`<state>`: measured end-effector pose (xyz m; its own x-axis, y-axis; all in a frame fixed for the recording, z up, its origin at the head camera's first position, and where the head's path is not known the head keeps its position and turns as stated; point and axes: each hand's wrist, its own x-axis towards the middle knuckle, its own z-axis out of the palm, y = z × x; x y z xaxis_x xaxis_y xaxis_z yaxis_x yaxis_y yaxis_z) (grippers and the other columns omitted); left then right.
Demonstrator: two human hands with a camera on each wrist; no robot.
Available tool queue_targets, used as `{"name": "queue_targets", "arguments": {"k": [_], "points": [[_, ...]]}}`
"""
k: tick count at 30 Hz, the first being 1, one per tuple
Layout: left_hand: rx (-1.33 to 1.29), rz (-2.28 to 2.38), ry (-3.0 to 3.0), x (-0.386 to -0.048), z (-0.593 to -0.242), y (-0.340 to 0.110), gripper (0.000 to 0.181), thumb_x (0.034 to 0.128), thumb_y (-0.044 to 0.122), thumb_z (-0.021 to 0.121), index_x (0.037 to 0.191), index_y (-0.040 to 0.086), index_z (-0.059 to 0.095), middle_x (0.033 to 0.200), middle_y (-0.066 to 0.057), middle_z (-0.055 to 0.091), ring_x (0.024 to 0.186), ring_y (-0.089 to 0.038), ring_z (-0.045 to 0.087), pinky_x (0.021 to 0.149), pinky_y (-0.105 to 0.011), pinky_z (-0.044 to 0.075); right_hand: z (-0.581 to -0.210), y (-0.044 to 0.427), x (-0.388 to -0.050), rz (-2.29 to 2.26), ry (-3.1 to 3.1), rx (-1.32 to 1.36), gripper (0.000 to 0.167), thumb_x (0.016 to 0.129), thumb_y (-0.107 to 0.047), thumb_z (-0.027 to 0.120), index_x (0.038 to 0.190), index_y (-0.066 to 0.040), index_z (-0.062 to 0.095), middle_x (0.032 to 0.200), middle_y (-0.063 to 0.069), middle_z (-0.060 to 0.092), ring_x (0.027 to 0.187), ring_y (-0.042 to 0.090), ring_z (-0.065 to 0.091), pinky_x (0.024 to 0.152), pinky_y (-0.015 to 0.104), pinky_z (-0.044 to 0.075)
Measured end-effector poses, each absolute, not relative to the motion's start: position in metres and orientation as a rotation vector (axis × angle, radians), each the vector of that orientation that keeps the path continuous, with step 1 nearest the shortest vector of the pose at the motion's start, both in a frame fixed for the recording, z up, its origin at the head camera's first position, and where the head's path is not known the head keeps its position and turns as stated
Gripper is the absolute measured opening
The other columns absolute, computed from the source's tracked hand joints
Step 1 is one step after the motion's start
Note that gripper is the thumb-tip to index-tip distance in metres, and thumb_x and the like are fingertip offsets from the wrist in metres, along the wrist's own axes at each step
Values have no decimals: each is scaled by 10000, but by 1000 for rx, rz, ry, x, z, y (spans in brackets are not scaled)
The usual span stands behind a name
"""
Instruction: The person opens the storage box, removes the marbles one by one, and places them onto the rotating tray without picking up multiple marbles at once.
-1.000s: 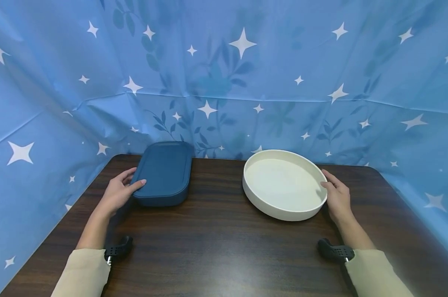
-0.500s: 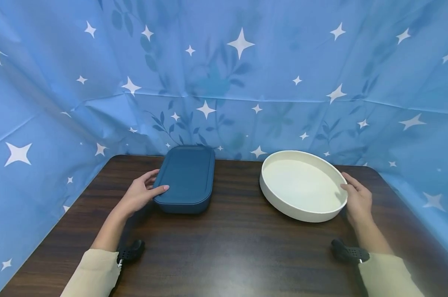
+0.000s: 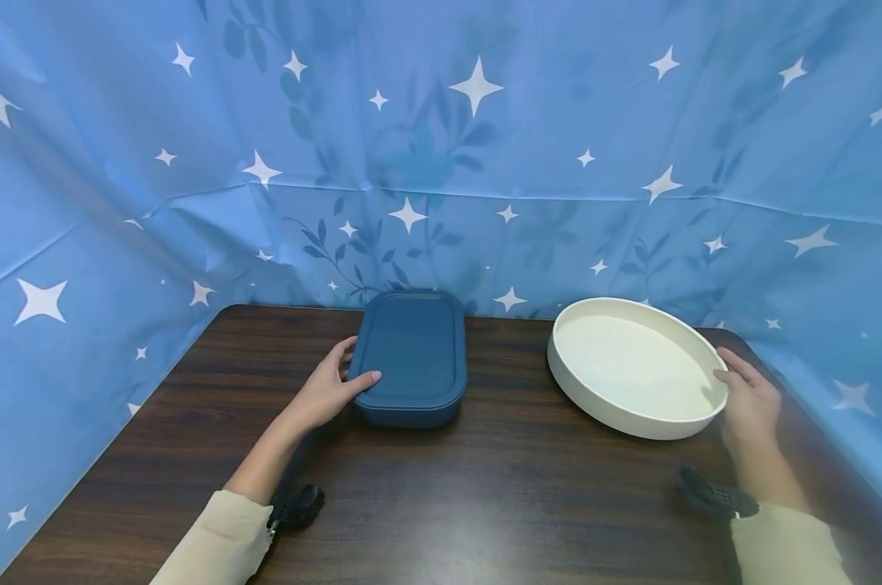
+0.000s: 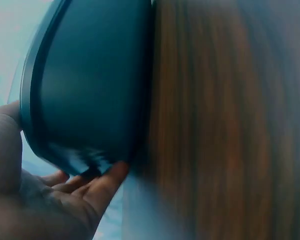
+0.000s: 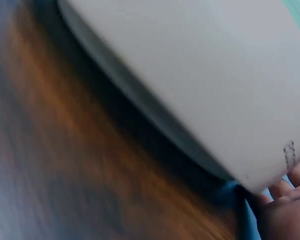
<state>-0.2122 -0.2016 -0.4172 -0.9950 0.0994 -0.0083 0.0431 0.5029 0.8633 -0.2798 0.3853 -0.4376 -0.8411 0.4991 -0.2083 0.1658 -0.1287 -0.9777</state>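
Shifted rightward: blue lidded box, held by the left hand at the table's far middle; round cream tray, edge-gripped by the right hand, farther right; seemingly repositioning, calling next for steady grips.

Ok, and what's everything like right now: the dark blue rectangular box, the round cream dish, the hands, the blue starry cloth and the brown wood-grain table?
Dark blue rectangular box: lid on.
Round cream dish: open on top, nothing visible inside.
Left hand: grips the box's side, thumb on the lid.
Right hand: grips the dish's rim.
Blue starry cloth: hanging, creased.
Brown wood-grain table: light shining on it.
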Motion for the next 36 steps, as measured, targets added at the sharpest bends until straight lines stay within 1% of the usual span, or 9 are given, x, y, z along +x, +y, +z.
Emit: {"name": "queue_targets", "arguments": {"k": [2, 8, 12, 15, 17, 21, 24, 31, 36], "points": [[127, 1563, 2653, -213, -419, -196, 880, 993, 378, 637, 1623, 83, 100, 1611, -238, 306, 1443, -442, 409, 1105, -580, 435, -435, 389, -277, 2010, -1990, -760, 485, 1024, -189, 561, 1500, -235, 483, 1628, -128, 352, 1509, 79, 334, 1166, 209, 339], [108, 1618, 2647, -215, -425, -184, 894, 997, 373, 625, 1627, 90, 58, 1659, -235, 217, 1523, -429, 278, 1194, -595, 321, -404, 380, -260, 1527, -2409, -463, 538, 1046, -450, 470, 1536, -228, 446, 1520, -276, 448, 1515, 35, 280, 1282, 424, 186], [101, 1697, 2640, -214, -429, -176, 882, 1001, 369, 614, 1633, 106, 59, 1664, -222, 216, 1516, -427, 298, 1166, -580, 373, -364, 352, -248, 1343, -2463, -149, 524, 1019, -480, 540, 1481, -233, 535, 1280, -343, 570, 1196, -146, 474, 1075, 135, 371], [110, 1740, 2636, -214, -434, -168, 866, 1006, 366, 604, 1634, 105, 68, 1641, -217, 272, 1471, -408, 388, 1114, -553, 441, -340, 324, -239, 1214, -2512, 126, 480, 1019, -425, 577, 1442, -200, 580, 1229, -336, 586, 1046, -238, 470, 831, 18, 385], [114, 1759, 2634, -214, -435, -160, 860, 1004, 364, 608, 1634, 105, 83, 1609, -212, 333, 1419, -394, 458, 1073, -537, 477, -330, 304, -232, 1188, -2522, 291, 442, 1020, -351, 602, 1423, -169, 597, 1299, -268, 606, 1050, -255, 494, 833, -7, 401], [120, 1776, 2644, -216, -438, -144, 857, 992, 367, 624, 1632, 111, 116, 1557, -192, 416, 1352, -355, 520, 1037, -514, 500, -322, 264, -221, 1192, -2498, 516, 396, 1009, -239, 634, 1390, -135, 618, 1427, 2, 618, 1141, -241, 503, 936, 19, 440], [122, 1790, 2633, -217, -439, -133, 859, 983, 359, 633, 1633, 120, 125, 1526, -184, 454, 1325, -338, 544, 1023, -502, 511, -329, 238, -218, 1219, -2474, 624, 394, 997, -188, 648, 1377, -89, 620, 1404, 118, 625, 1231, -147, 523, 1021, 94, 453], [135, 1837, 2595, -223, -440, -116, 839, 976, 337, 642, 1633, 157, 153, 1415, -191, 553, 1221, -316, 619, 961, -468, 545, -367, 186, -218, 1314, -2636, 667, 539, 995, -315, 653, 1475, -117, 508, 1516, 111, 525, 1423, 300, 491, 1144, 454, 437], [166, 1805, 2638, -228, -439, -109, 844, 968, 349, 647, 1629, 142, 164, 1521, -191, 433, 1289, -333, 574, 1003, -490, 530, -395, 166, -218, 1465, -2686, 580, 790, 958, -401, 691, 1588, -120, 306, 1635, 153, 348, 1495, 385, 374, 1172, 542, 370]]}}
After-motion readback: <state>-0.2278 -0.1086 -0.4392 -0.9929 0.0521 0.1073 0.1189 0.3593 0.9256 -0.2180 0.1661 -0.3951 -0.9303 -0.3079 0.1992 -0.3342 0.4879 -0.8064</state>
